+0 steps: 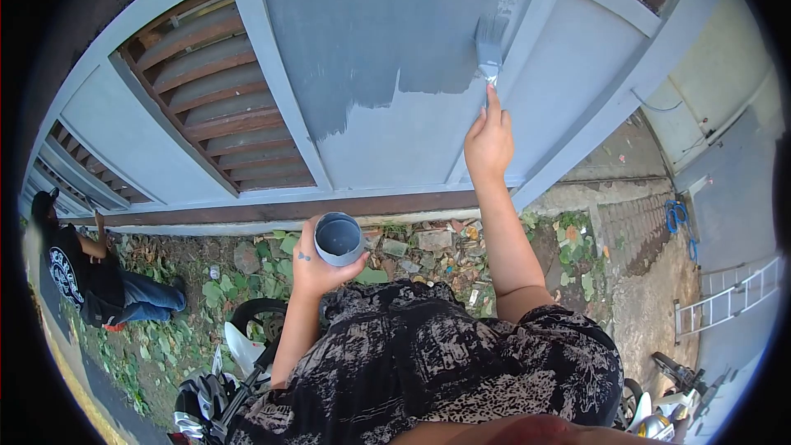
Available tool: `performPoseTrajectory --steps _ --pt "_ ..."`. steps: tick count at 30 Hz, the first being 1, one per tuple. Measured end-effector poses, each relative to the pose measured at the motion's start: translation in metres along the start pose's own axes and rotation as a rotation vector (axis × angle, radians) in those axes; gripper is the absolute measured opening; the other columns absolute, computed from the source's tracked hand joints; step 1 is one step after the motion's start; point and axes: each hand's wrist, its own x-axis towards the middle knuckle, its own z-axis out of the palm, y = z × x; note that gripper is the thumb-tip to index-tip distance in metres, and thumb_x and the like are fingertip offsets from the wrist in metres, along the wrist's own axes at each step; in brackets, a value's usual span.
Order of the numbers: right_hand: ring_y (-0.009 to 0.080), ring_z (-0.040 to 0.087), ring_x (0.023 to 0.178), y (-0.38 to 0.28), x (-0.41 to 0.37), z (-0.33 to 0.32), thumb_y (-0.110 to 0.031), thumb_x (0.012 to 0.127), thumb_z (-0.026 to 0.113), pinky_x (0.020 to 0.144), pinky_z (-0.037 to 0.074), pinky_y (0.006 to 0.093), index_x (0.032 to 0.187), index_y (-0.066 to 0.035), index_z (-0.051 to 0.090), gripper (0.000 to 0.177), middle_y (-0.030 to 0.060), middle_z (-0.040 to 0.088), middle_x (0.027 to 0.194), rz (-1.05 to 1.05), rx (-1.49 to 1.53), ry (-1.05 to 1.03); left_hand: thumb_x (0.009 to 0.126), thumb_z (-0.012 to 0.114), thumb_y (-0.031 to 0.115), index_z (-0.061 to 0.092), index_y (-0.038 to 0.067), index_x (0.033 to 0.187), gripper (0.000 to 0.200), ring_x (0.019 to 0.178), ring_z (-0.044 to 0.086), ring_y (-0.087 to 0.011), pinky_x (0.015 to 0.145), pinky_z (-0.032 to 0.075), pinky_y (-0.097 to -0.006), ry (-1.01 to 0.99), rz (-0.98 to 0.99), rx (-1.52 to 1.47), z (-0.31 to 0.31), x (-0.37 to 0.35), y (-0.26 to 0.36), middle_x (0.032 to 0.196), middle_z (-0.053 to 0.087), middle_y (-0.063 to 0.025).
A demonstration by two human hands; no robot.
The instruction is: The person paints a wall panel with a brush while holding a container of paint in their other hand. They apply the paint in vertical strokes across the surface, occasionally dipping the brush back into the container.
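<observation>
My right hand [489,142] is closed around the handle of a paintbrush [489,53]. The brush's bristles press on the wall panel [387,16] near its right edge. Dark grey paint covers the upper part of that panel and ends in a ragged lower edge; the strip below is lighter grey. Lower down, my left hand [310,268] grips a round paint cup [339,239] with its mouth facing me. Grey paint shows inside the cup, and a few grey smears mark the back of that hand.
Brown louvred slats [218,91] fill an opening left of the panel. Another person [86,272] crouches by the wall at far left. Leaves and rubble [412,251] line the wall's foot. Motorbike parts [247,342] are behind me; a ladder [729,301] and blue hose [677,218] are right.
</observation>
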Motion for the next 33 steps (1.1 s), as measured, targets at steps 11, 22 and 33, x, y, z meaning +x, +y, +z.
performPoseTrajectory --steps 11,22,33 --pt "0.0392 0.067 0.077 0.033 -0.075 -0.004 -0.013 0.106 0.061 0.066 0.055 0.0517 0.158 -0.02 0.053 0.053 0.0163 0.061 0.097 -0.005 -0.018 -0.116 0.064 0.101 0.032 0.059 0.001 0.127 0.082 0.099 0.08 -0.027 0.088 0.063 -0.0402 -0.013 0.005 0.005 -0.003 -0.005 0.004 0.107 0.078 -0.0155" --pt "0.0338 0.062 0.073 0.005 0.005 -0.025 -0.01 0.105 0.06 0.065 0.052 0.0462 0.156 -0.016 0.056 0.051 0.0133 0.058 0.093 -0.143 0.113 0.206 0.065 0.101 0.032 0.06 0.002 0.125 0.079 0.099 0.08 -0.0265 0.087 0.063 -0.0397 0.006 0.035 0.007 -0.006 -0.006 0.008 0.107 0.078 -0.0152" --pt "0.0408 0.068 0.081 0.036 -0.036 0.017 -0.016 0.108 0.058 0.071 0.056 0.053 0.159 -0.022 0.051 0.052 0.0181 0.062 0.102 0.03 -0.022 -0.113 0.065 0.101 0.033 0.06 0.002 0.126 0.08 0.1 0.079 -0.0272 0.089 0.063 -0.0404 0.018 -0.001 -0.008 -0.009 -0.008 0.006 0.108 0.078 -0.0152"
